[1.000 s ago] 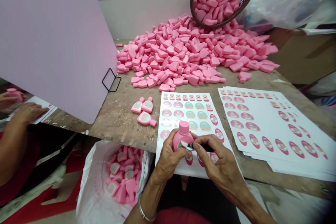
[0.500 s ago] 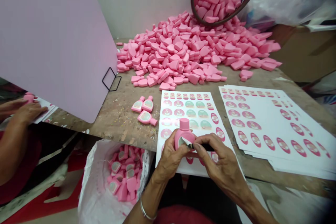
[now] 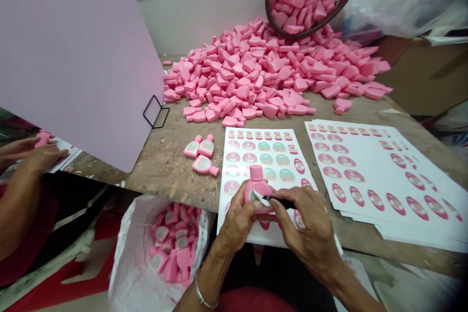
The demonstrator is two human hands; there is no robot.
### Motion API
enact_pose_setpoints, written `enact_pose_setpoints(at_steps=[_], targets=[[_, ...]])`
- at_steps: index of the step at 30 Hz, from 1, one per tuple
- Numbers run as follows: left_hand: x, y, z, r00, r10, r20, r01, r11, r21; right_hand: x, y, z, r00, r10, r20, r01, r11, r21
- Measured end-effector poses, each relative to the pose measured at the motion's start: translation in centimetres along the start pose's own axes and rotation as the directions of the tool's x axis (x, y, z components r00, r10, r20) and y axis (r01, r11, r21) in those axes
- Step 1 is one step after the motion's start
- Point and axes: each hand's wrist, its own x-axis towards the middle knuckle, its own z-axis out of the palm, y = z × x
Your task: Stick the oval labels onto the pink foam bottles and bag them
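Observation:
My left hand [image 3: 234, 222] is closed around a small pink toy bottle [image 3: 256, 185], held upright above a printed sticker sheet [image 3: 270, 153]. In my right hand [image 3: 309, 214] a slim black tool [image 3: 284, 202] is pinched, its tip at a sticker [image 3: 260, 198] on the bottle's front. Part of that sticker stands up white, away from the bottle; my left thumb covers some of it. I cannot make out the tool's exact kind. Left of the sheet lie three pink bottles [image 3: 205, 165] with green-and-white labels.
A large pile of unlabelled pink bottles [image 3: 252, 73] spreads along the back under a tilted brown basket [image 3: 268, 5]. More sticker sheets [image 3: 369, 156] lie right. A white sack [image 3: 127, 253] holds labelled bottles below the edge. Left, a pink board [image 3: 84, 58] stands before another person's hands [image 3: 44, 153].
My right hand and the black tool have shifted slightly at the sticker, and more of its white raised part shows. My left hand keeps its hold on the bottle.

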Motion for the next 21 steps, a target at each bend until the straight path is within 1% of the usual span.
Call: enact_pose_setpoints(at_steps=[2, 6, 9, 12, 14, 16, 18, 21], targets=[[-0.1, 0.1, 0.1, 1.0, -0.026, -0.006, 0.026, 0.998, -0.05, -0.1, 0.2, 0.0, 0.997, -0.077, -0.001, 0.077, 0.996, -0.051], [0.0, 0.5, 0.3, 0.995, -0.098, 0.021, 0.1, 0.975, -0.197, -0.9, 0.9, 0.1, 0.977, -0.215, 0.016, 0.215, 0.963, -0.164], [0.2, 0.4, 0.6, 0.987, -0.157, -0.028, 0.144, 0.951, -0.272, -1.2, 1.1, 0.2, 0.965, -0.261, 0.031, 0.262, 0.945, -0.194], [0.4, 0.1, 0.8, 0.98, -0.139, -0.143, 0.102, 0.965, -0.241, -1.1, 1.0, 0.4, 0.968, -0.246, 0.039, 0.249, 0.952, -0.18], [0.4, -0.1, 0.9, 0.972, -0.103, -0.209, 0.057, 0.975, -0.213, -1.0, 0.7, 0.7, 0.98, -0.197, 0.039, 0.201, 0.969, -0.141], [0.4, -0.3, 1.0, 0.963, -0.09, -0.255, 0.036, 0.977, -0.21, -1.1, 0.4, 0.9, 0.989, -0.141, 0.04, 0.144, 0.984, -0.101], [0.4, -0.3, 1.2, 0.961, -0.089, -0.26, 0.035, 0.978, -0.206, -1.3, 0.2, 1.1, 0.994, -0.111, 0.017, 0.112, 0.988, -0.107], [0.4, -0.2, 1.5, 0.972, -0.063, -0.227, 0.024, 0.985, -0.172, -1.7, 0.1, 1.1, 0.991, -0.123, -0.047, 0.112, 0.976, -0.187]])
